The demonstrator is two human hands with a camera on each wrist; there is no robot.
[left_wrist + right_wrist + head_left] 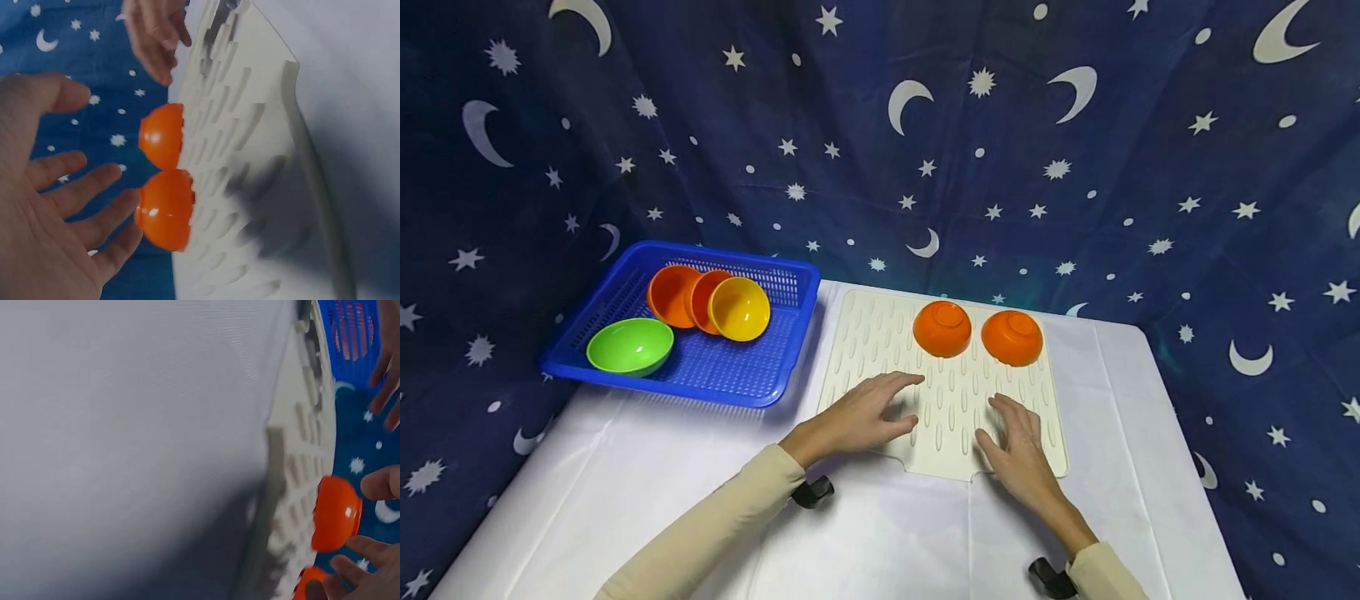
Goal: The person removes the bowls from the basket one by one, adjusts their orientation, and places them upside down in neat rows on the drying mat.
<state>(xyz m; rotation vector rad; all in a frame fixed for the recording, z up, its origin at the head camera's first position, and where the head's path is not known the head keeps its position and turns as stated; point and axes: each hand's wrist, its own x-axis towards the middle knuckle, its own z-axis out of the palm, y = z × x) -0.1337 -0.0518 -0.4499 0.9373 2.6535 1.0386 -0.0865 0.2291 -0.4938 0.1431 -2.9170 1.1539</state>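
Observation:
Two orange bowls sit upside down, side by side, at the back of a cream ridged drying mat: the left bowl (942, 329) and the right bowl (1012, 338). My left hand (863, 414) hovers above the left part of the mat (951, 463), fingers spread and holding nothing. Over the mat's right front part is my right hand (1019, 450), its fingers loosely bent around nothing. Both hands are apart from the bowls in the head view. The left wrist view shows the left palm (44, 231) with the bowls beyond it.
At the left stands a blue plastic basket (730, 392). It holds a green bowl (631, 346), a yellow bowl (740, 309) and two orange bowls (672, 295) leaning together. A dark star-and-moon curtain (850, 108) hangs behind the white-clothed table (880, 542).

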